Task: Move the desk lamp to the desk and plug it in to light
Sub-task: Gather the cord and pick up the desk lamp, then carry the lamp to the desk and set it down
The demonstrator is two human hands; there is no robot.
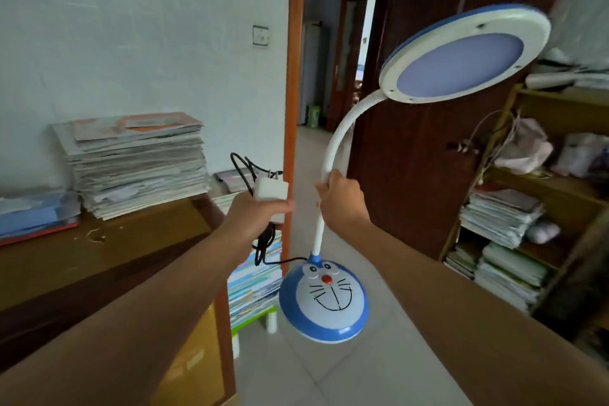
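The carrying step looks to be in hand: the desk lamp hangs in mid-air above the floor, its base clear of the desk at left. The right hand is closed round the white neck; the left hand grips the plug adapter and bundled cord. Next comes setting the base down, then finding a socket.

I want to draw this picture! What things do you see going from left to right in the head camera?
Blue folders → tall paper stack → left hand holding the white plug → right hand on the lamp neck → round lamp head → shelf.
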